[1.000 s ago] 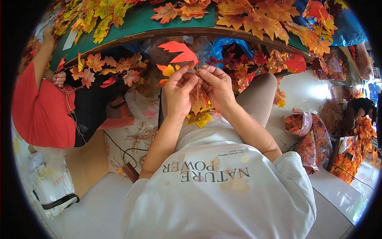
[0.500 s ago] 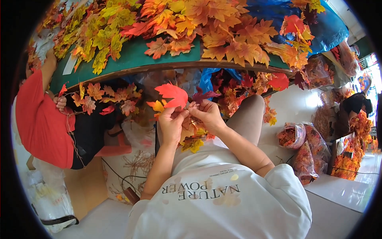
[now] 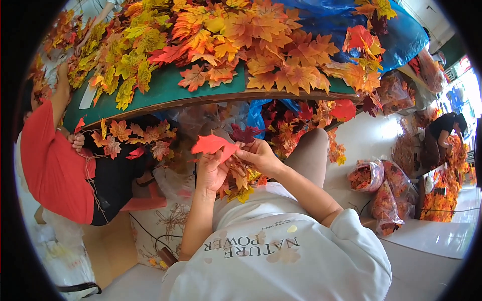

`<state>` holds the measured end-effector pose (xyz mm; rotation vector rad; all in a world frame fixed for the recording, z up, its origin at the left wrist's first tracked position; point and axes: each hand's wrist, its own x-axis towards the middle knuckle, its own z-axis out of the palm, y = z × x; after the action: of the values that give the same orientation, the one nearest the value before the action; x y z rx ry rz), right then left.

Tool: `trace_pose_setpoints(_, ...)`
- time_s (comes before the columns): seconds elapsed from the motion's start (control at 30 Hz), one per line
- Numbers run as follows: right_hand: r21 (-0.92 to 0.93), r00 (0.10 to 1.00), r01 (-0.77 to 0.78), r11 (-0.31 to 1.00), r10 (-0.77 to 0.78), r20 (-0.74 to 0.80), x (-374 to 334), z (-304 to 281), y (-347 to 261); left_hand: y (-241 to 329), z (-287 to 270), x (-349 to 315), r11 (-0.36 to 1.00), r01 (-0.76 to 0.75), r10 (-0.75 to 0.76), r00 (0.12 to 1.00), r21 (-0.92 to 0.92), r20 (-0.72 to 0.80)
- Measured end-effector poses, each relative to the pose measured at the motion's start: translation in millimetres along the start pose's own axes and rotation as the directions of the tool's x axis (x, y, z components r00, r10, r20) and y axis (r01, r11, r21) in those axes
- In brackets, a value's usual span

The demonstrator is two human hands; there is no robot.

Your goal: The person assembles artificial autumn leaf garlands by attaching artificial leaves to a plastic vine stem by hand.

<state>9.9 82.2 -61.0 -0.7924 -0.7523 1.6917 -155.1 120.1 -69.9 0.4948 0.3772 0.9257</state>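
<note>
Just above my lap my two hands meet at the base of a red artificial maple leaf [image 3: 213, 144]. My left hand [image 3: 213, 171] is closed on that leaf, its palm partly turned up and fingertips behind the leaf. Thumb against fingers, my right hand [image 3: 261, 157] pinches at the same joint; whatever thin piece it grips is hidden. A dark maroon leaf [image 3: 246, 134] sticks up just beyond my right fingers. Below the hands hang orange and yellow leaves [image 3: 242, 193], partly covered by my fingers.
A green-topped table [image 3: 165, 95] ahead bears heaps of orange and yellow leaves [image 3: 281, 50] and a blue plastic bag [image 3: 401, 40]. At left sits a person in red [image 3: 55, 165] with a leaf garland. Bagged leaves [image 3: 386, 200] stand on the right floor; another person [image 3: 444, 133] bends farther off.
The red leaf has tipped over to the left and lies flatter. My left hand has rolled palm-up and lowered a little; my right hand keeps its pinch. The view has shifted slightly.
</note>
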Motion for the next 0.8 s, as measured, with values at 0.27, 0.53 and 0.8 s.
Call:
trace_pose_setpoints(0.27,-0.266,0.989,-0.062,0.962,0.095,0.111,-3.9,36.8,-42.1,22.5,14.8,-13.4,0.996,-0.006,-0.002,0.996,-0.09,-0.087)
trace_pose_setpoints(0.53,-0.937,0.943,0.326,0.128,0.024,0.331,34.4,45.0,-142.1,40.7,14.8,-18.5,0.994,-0.092,0.097,0.99,0.052,-0.106)
trace_pose_setpoints(0.8,-0.335,0.327,0.401,-0.853,-0.209,0.922,205.2,141.0,-102.3,10.2,1.6,-5.9,0.999,0.037,-0.037,0.999,0.017,-0.008)
